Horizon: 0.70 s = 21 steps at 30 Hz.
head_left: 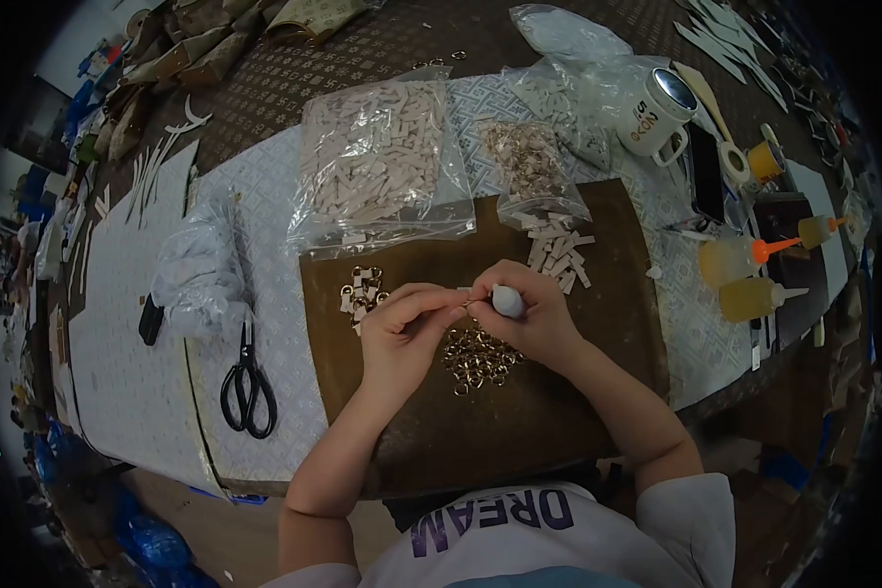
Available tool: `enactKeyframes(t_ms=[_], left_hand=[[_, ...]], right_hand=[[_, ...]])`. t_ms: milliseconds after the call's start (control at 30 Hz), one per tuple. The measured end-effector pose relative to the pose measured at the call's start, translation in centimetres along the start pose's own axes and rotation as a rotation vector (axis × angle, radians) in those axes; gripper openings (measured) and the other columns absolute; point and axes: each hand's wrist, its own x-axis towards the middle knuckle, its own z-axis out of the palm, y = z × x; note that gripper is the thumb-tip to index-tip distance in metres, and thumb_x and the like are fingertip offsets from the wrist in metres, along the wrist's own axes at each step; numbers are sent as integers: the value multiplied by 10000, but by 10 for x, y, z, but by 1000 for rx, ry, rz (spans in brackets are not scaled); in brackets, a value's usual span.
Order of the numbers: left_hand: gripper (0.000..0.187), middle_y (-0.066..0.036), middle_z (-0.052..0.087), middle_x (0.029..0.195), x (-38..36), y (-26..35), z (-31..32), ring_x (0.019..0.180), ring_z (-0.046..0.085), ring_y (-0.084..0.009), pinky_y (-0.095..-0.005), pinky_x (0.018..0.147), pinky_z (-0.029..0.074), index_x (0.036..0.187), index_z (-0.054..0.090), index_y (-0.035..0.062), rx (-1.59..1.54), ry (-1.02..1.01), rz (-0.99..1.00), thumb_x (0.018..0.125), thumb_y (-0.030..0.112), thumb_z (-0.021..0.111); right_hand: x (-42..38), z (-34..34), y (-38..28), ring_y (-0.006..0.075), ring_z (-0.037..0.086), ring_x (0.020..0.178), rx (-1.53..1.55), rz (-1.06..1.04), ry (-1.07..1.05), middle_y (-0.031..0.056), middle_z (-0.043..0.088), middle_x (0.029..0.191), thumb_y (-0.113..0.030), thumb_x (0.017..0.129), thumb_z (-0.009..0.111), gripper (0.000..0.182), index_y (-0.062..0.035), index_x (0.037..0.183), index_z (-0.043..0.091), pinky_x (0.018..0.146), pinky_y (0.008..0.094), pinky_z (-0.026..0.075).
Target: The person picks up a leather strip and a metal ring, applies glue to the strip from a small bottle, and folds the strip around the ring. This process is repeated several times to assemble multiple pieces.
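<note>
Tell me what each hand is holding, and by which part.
Right hand grips a small white bottle around its body. Left hand pinches something tiny at its fingertips; unclear what.

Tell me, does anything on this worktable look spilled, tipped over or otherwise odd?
Only one thing stands out: the white printed mug at the far right lies on its side beside the clear plastic bags. The gold metal rings form a loose heap below both hands, not a spill.

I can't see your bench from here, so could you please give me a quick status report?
Left hand pinching a small strip. Right hand gripping a small white bottle at it. Gold rings piled just below. Scissors lie well left, nothing between the hands.
</note>
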Motion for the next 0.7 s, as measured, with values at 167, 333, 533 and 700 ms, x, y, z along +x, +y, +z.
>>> enactKeyframes(t_ms=[167, 333, 533, 700], left_hand=[[84, -60, 641, 880, 5, -1, -12, 800, 589, -117, -222, 711, 449, 873, 663, 2, 245, 106, -15, 809, -5, 610], [114, -104, 544, 868, 17, -20, -41, 779, 547, -208, -262, 655, 449, 881, 667, 27, 853, 118, 132, 786, 30, 603], [190, -114, 554, 931, 35, -8, -26, 901, 558, -236, -306, 765, 459, 962, 629, 38, 676, 389, 336, 806, -14, 535], [133, -133, 629, 882, 117, 17, 19, 806, 622, -266, -317, 708, 481, 932, 627, 33, 758, 70, 476, 836, 19, 535]], right_hand=[[0, 4, 1, 90, 578, 705, 134, 197, 83, 22, 593, 827, -45, 821, 617, 100, -6, 909, 589, 639, 220, 463], [7, -19, -3, 115, 621, 780, 407, 174, 293, 76, 622, 916, -54, 864, 572, 193, 32, 1036, 590, 718, 220, 511], [10, -36, -18, 116, 629, 787, 588, 72, 420, 69, 630, 899, -50, 853, 600, 206, 31, 1042, 594, 711, 214, 513], [8, -34, -17, 87, 578, 659, 222, -198, 470, 39, 614, 840, -46, 811, 652, 117, -3, 920, 641, 588, 209, 457]])
